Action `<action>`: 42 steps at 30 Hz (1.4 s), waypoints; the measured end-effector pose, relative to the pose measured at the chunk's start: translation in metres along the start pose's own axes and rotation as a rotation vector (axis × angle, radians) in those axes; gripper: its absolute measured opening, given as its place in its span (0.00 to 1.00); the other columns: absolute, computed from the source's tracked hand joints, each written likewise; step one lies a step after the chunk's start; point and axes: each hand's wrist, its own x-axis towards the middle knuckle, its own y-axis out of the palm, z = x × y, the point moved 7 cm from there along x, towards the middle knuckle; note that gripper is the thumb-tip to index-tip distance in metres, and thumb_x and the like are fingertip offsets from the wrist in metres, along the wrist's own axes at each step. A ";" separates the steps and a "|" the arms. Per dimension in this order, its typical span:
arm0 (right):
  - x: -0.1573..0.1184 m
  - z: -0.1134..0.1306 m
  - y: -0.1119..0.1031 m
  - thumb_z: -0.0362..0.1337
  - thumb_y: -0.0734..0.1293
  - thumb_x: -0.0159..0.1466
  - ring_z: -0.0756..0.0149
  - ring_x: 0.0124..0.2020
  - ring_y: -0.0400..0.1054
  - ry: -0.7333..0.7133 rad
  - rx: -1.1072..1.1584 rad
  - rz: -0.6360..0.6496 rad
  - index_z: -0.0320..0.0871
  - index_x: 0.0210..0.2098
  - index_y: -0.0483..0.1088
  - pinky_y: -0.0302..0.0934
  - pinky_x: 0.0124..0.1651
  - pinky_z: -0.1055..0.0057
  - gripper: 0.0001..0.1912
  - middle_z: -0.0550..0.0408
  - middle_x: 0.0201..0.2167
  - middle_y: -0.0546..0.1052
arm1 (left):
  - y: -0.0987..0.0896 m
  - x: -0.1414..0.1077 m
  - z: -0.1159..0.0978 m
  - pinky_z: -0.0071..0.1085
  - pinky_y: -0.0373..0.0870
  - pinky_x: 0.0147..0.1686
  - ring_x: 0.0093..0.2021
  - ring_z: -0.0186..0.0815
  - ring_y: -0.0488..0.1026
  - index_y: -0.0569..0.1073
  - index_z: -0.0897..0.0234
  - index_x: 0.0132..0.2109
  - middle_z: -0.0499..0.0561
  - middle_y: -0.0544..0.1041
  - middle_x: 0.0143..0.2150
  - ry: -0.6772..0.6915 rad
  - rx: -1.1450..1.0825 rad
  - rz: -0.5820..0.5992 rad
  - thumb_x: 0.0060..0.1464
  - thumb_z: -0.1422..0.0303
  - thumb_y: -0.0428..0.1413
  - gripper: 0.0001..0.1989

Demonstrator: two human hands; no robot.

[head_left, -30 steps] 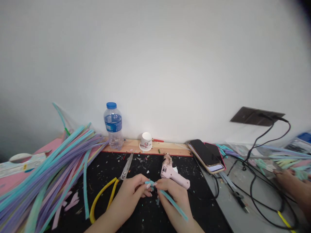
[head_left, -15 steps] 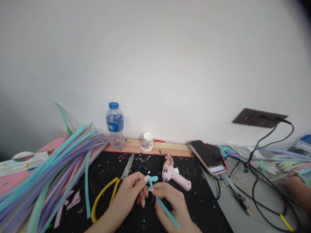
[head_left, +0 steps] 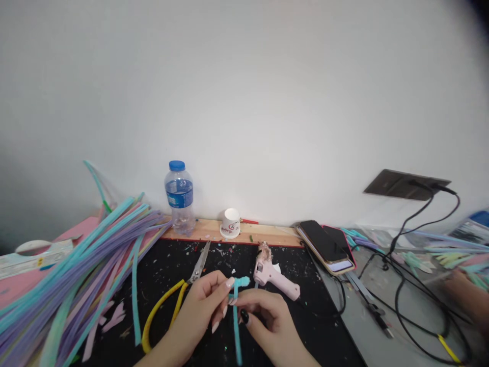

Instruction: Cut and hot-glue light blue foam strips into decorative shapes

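My left hand [head_left: 208, 300] pinches a turquoise pipe cleaner [head_left: 237, 334] between thumb and fingertips. A short coiled piece of it sticks out to the right of my left thumb, and a long tail hangs down toward me. My right hand [head_left: 269, 318] is just right of the tail, its index fingertip against the strand below the coil and its thumb, with a dark nail, close by. Yellow-handled scissors [head_left: 198, 266] lie beside my left hand, partly covered by it. Beyond my right hand lies a pale pink glue gun [head_left: 277, 280].
A large bundle of pastel pipe cleaners [head_left: 87, 265] fills the left side. A water bottle [head_left: 179, 196] and a paper cup [head_left: 231, 224] stand along the wall. Phones [head_left: 326, 244] and black cables [head_left: 403, 285] lie to the right. Another person's hand [head_left: 468, 295] is at the far right.
The long tail has swung from slanting right under my right hand to hanging nearly straight down. My right fingers have shifted, and the thumb now shows beside the strand.
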 end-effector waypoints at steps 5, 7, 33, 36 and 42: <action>0.001 -0.018 0.002 0.27 0.67 0.53 0.73 0.21 0.63 0.212 0.109 -0.068 0.40 0.25 0.69 0.57 0.26 0.77 0.04 0.61 0.19 0.70 | 0.006 -0.003 0.000 0.19 0.44 0.11 0.10 0.21 0.50 0.61 0.64 0.21 0.40 0.62 0.12 -0.003 0.025 0.049 0.49 0.55 0.57 0.21; 0.001 -0.021 0.004 0.29 0.68 0.53 0.74 0.21 0.62 0.248 0.191 -0.078 0.41 0.25 0.66 0.56 0.26 0.77 0.05 0.62 0.19 0.68 | 0.008 -0.004 0.001 0.19 0.43 0.12 0.11 0.21 0.49 0.61 0.64 0.21 0.40 0.61 0.13 -0.015 -0.055 0.071 0.50 0.55 0.56 0.20; 0.006 -0.021 -0.004 0.36 0.69 0.54 0.76 0.19 0.52 0.308 0.337 -0.097 0.41 0.28 0.70 0.48 0.21 0.79 0.06 0.63 0.19 0.65 | 0.020 -0.005 0.011 0.19 0.51 0.14 0.14 0.24 0.56 0.64 0.64 0.29 0.42 0.66 0.18 -0.091 -0.080 0.311 0.54 0.55 0.52 0.16; 0.005 -0.023 -0.003 0.37 0.70 0.52 0.77 0.18 0.51 0.342 0.348 -0.096 0.40 0.27 0.69 0.45 0.19 0.80 0.07 0.63 0.19 0.65 | 0.019 -0.004 0.013 0.19 0.53 0.13 0.14 0.24 0.59 0.64 0.65 0.29 0.44 0.68 0.18 -0.104 -0.059 0.281 0.54 0.54 0.52 0.18; 0.006 -0.025 -0.002 0.35 0.71 0.51 0.78 0.17 0.53 0.375 0.380 -0.115 0.40 0.28 0.68 0.45 0.19 0.80 0.08 0.65 0.16 0.65 | 0.015 -0.001 0.013 0.19 0.56 0.13 0.12 0.23 0.61 0.65 0.66 0.26 0.44 0.70 0.17 -0.088 0.044 0.202 0.52 0.55 0.54 0.18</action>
